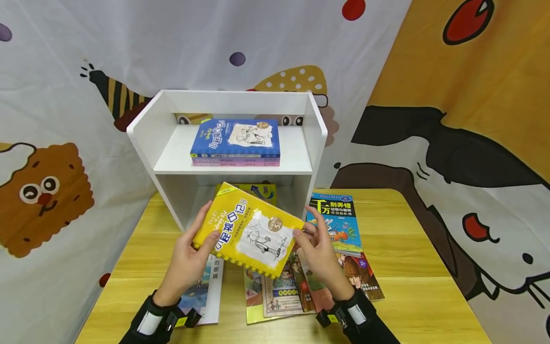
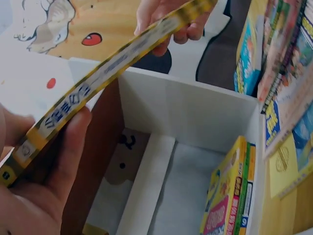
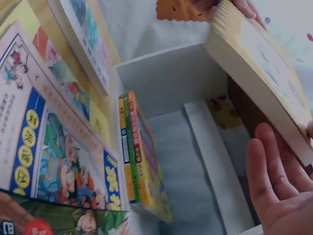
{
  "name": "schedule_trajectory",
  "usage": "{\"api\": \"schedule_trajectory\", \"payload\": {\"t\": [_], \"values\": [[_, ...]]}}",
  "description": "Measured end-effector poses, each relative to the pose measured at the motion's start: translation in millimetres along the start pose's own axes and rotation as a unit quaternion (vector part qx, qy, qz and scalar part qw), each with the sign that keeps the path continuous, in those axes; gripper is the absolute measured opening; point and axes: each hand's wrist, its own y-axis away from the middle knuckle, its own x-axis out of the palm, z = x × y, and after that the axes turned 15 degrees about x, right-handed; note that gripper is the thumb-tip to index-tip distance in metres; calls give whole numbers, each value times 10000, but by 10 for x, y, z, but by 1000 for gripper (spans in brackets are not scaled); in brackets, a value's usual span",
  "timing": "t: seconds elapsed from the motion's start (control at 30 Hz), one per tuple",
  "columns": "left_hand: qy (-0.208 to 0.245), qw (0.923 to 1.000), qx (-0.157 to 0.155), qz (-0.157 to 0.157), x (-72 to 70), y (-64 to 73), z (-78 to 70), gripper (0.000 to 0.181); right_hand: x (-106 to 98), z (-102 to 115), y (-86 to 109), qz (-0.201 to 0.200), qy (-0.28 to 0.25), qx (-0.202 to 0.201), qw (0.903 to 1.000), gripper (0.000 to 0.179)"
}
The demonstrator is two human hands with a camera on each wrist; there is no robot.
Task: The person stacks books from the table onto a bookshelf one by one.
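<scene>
A yellow paperback book point(image 1: 258, 234) with a cartoon drawing on its cover is held tilted in front of a small white shelf point(image 1: 232, 173). My left hand point(image 1: 191, 260) grips its left end, thumb on the cover and fingers behind. At the right end my right hand point(image 1: 322, 253) pinches the edge, thumb on the cover; in the right wrist view several of its fingers point(image 3: 281, 178) extend below the book. The book's spine point(image 2: 105, 73) faces the left wrist camera. On the upper shelf lies a blue book point(image 1: 236, 138) atop pink-purple ones point(image 1: 236, 162).
Inside the lower compartment is a small stack of books point(image 3: 139, 152), yellow one on top. On the wooden table point(image 1: 412, 248) lie a blue comic book point(image 1: 339, 222), several overlapping books point(image 1: 279, 298) and a white-edged book point(image 1: 212, 291). A cartoon-print cloth point(image 1: 86, 95) hangs behind.
</scene>
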Motion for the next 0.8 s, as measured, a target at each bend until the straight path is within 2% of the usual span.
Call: {"api": "schedule_trajectory", "payload": {"t": [0.1, 0.23, 0.37, 0.63, 0.8], "values": [[-3, 9991, 189, -377, 4, -28, -47, 66, 57, 50, 35, -38, -191, -273, 9994, 69], [-34, 9960, 245, -861, 24, -67, -104, 68, 190, 103, 98, 122, -319, -443, 9984, 77], [-72, 9926, 338, -1162, 50, -88, -144, 68, 335, 154, 129, 381, -450, -512, 9969, 81], [19, 9893, 417, -1400, 102, -68, -162, 67, 526, 171, 61, 1004, -827, -873, 9877, 73], [35, 9901, 423, -1340, 89, -54, -146, 68, 528, 167, 57, 880, -697, -650, 9916, 74]]}}
